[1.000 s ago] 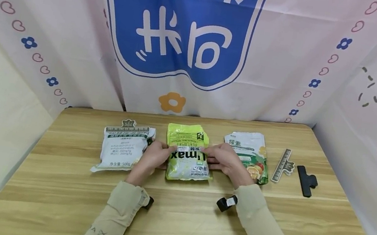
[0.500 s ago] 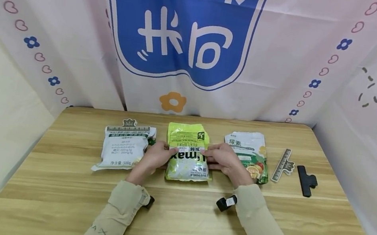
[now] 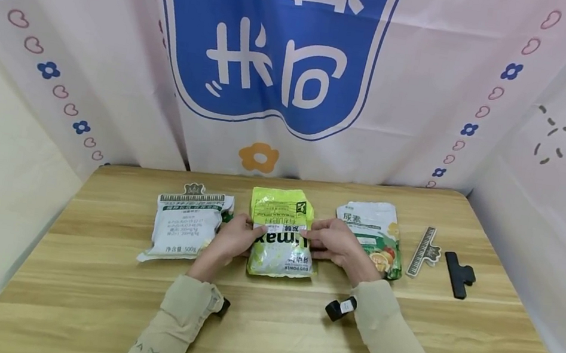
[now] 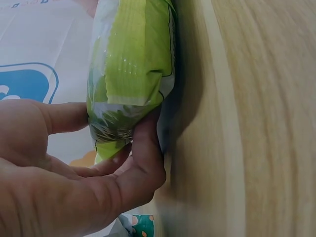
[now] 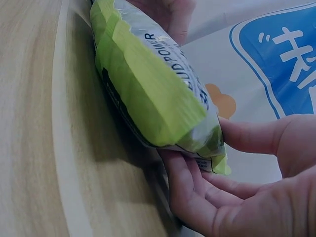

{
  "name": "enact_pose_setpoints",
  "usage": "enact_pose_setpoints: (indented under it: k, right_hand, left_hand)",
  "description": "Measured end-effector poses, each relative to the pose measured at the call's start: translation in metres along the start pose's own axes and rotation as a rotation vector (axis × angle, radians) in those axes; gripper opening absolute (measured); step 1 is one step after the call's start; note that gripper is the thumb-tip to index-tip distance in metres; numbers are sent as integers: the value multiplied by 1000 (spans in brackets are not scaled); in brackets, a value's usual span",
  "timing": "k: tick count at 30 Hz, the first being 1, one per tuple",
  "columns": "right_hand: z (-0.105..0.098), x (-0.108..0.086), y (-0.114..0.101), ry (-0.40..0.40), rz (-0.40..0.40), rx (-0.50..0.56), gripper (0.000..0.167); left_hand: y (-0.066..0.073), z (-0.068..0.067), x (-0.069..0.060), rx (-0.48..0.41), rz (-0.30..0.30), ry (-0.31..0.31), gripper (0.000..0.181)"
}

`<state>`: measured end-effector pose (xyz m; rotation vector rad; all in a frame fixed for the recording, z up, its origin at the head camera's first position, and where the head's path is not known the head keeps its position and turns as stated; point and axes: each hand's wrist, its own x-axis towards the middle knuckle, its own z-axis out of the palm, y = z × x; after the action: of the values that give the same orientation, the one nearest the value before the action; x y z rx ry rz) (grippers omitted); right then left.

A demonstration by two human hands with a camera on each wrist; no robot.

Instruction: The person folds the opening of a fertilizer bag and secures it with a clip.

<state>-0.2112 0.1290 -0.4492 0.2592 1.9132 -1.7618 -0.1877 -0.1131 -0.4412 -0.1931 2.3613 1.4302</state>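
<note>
A yellow-green bag (image 3: 280, 254) with black lettering lies at the middle of the table, between both hands. The left hand (image 3: 233, 236) grips its left side, thumb on top; in the left wrist view that hand (image 4: 84, 173) has fingers curled beneath the bag (image 4: 131, 59). On the opposite side the right hand (image 3: 338, 244) pinches the bag's edge. Seen from the right wrist, this hand (image 5: 247, 182) has its thumb against the bag (image 5: 153, 94) and fingers under it, with a dark gap between bag and table.
Left of the hands lies a white bag (image 3: 183, 229) with a keyboard-patterned clip (image 3: 193, 195) across its top. To the right are a white and green bag (image 3: 370, 231), another keyboard-patterned clip (image 3: 421, 251) and a black clip (image 3: 459, 275). A printed curtain (image 3: 424, 100) hangs behind the table (image 3: 272, 332).
The top of the green bag has flexed slightly between the hands, and its lettering shows differently. Both hands keep their hold; the head view has tilted slightly.
</note>
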Motion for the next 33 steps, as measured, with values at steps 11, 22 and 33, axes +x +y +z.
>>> enact_pose_setpoints:
  k: [11, 22, 33]
  right_hand:
    - [-1, -5, 1, -19, -42, 13, 72]
    - [-1, -28, -9, -55, -102, -2, 62]
    - [-2, -52, -11, -66, -149, -92, 68]
  left_hand:
    - [2, 0, -3, 8, 54, 25, 32]
    - [11, -7, -17, 49, 98, 27, 32]
    - [13, -19, -41, 72, 181, -6, 38]
